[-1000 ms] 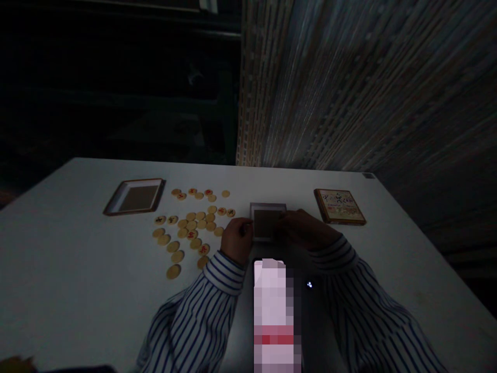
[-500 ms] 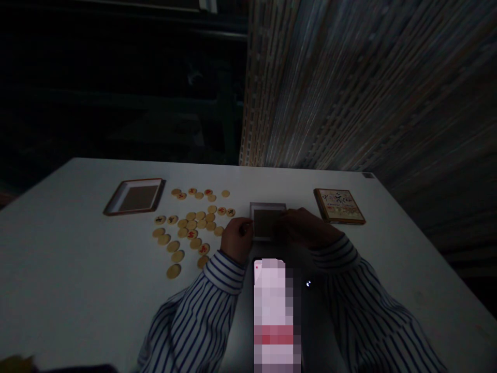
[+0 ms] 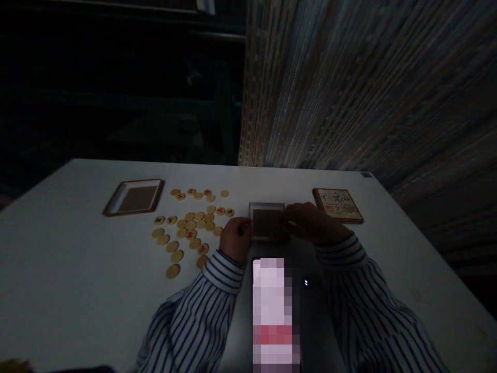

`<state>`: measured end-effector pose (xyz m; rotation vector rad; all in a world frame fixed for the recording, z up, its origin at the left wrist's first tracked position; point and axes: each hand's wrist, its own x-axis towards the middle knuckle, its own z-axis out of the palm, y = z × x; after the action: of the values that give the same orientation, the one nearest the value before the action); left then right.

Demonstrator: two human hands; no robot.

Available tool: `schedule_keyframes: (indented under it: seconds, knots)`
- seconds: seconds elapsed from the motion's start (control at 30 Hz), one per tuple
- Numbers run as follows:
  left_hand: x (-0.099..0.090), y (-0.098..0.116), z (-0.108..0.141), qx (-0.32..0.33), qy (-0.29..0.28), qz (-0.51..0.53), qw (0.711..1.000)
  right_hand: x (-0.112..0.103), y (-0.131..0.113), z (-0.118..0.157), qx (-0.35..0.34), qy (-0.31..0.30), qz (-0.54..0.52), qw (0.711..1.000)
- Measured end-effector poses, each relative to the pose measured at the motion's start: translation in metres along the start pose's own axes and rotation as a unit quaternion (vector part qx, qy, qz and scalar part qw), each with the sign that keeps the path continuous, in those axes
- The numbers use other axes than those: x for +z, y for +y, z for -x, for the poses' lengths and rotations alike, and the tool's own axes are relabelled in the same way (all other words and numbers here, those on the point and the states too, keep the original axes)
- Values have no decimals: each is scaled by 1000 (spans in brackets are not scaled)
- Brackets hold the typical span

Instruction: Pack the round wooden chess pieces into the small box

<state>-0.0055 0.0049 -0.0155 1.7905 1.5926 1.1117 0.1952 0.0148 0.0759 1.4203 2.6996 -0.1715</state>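
A small shallow box (image 3: 267,224) with pale walls and a brown bottom lies on the white table in front of me. My left hand (image 3: 235,241) is closed on its left wall, thumb and fingers pinched at the rim. At the right wall, my right hand (image 3: 305,221) has its fingers curled on the edge, partly in shadow. Left of the box, several round xiangqi pieces (image 3: 190,225) are scattered; some show red or black characters, others lie blank side up. Nearer to me is a lit phone (image 3: 269,305), its screen blurred out.
A shallow open tray (image 3: 135,199) with an orange-brown rim stands at the left back of the white table (image 3: 89,280). To the right lies a flat box (image 3: 337,204) with printed characters. A striped curtain (image 3: 295,103) hangs behind the table.
My right hand has shifted slightly to the right along the small box, uncovering more of its inside. My left hand stays at the left wall.
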Motion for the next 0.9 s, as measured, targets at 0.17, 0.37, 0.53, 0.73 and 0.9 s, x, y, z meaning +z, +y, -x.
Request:
schedule_keyframes:
  seconds: [0.17, 0.37, 0.53, 0.73, 0.9]
  knots:
    - [0, -2, 0, 3, 15, 4, 1000, -3, -2, -1, 8, 26, 20, 999]
    - [-4, 3, 1, 2, 21, 26, 999, -3, -4, -1, 10, 74, 27, 997]
    - [-14, 11, 1, -2, 53, 72, 996, -6, -8, 1, 0, 104, 24, 994]
    - [-42, 19, 7, -1, 80, 109, 991, -10, -11, 1, -16, 144, 36, 989]
    - [-71, 23, 17, 3, 91, 112, 989, -13, -17, 1, 0, 191, 45, 980]
